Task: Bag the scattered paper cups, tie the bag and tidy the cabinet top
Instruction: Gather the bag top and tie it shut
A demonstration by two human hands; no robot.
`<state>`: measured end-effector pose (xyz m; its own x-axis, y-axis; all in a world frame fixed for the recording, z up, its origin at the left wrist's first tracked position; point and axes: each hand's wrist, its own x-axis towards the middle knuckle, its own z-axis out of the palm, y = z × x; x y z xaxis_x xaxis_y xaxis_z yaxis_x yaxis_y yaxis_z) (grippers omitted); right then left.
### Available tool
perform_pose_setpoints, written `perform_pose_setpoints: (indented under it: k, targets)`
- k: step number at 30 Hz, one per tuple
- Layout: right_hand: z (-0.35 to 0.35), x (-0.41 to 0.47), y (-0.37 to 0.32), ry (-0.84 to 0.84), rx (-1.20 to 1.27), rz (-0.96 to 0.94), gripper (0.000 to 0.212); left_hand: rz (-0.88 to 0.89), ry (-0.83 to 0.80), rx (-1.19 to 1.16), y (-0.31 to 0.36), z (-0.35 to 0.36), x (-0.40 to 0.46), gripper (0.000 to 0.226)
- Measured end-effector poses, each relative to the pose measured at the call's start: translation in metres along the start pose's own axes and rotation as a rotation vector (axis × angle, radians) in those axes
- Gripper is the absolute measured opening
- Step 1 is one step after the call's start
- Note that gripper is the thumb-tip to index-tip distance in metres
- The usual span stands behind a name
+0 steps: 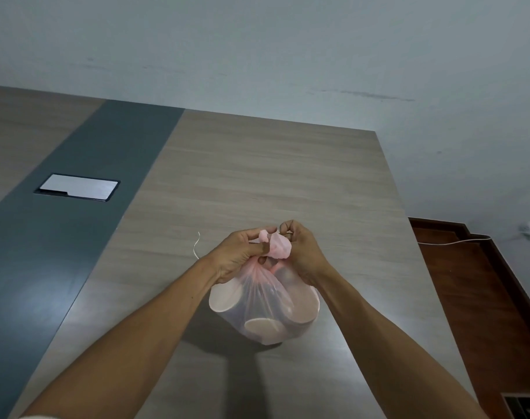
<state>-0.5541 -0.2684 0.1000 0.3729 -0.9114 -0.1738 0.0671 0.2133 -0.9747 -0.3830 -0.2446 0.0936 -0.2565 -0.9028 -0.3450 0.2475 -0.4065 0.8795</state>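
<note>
A thin pink plastic bag (265,306) sits on the wooden cabinet top (257,176), bulging with several paper cups (224,299) seen through the film. Its neck is gathered and twisted above the cups. My left hand (236,257) pinches the bunched neck from the left. My right hand (303,252) grips the loose pink top of the bag from the right, fingers curled around it. Both hands meet over the bag. A short white string (196,247) lies on the wood just left of my left hand.
A dark grey strip (85,189) runs along the cabinet top at the left, with a silver flap cover (77,187) set into it. The top's right edge drops to a brown wooden floor (475,297) with a white cable (454,241). A pale wall stands behind.
</note>
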Motion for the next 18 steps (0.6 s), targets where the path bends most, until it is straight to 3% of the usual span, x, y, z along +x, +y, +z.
perform_pose_setpoints:
  k: [3,7,9,13,18]
  targets:
    - [-0.001,0.002,-0.003,-0.014,-0.042,0.018,0.030,0.019,0.176,-0.117,0.000,0.005,0.000,0.018]
    - [-0.005,0.006,-0.006,-0.091,0.078,0.071,0.042,0.078,0.390,-0.197,0.004,0.019,0.001,0.013]
    - [-0.003,0.005,-0.005,-0.093,0.029,0.025,0.035,0.106,0.454,-0.176,0.002,0.023,0.002,0.013]
    - [-0.001,0.006,-0.004,0.071,-0.091,-0.074,0.021,0.185,0.486,-0.046,-0.003,0.028,-0.004,0.018]
    - [-0.001,0.021,-0.012,0.198,-0.167,-0.014,0.020,0.503,0.522,0.373,-0.019,0.037,-0.013,0.017]
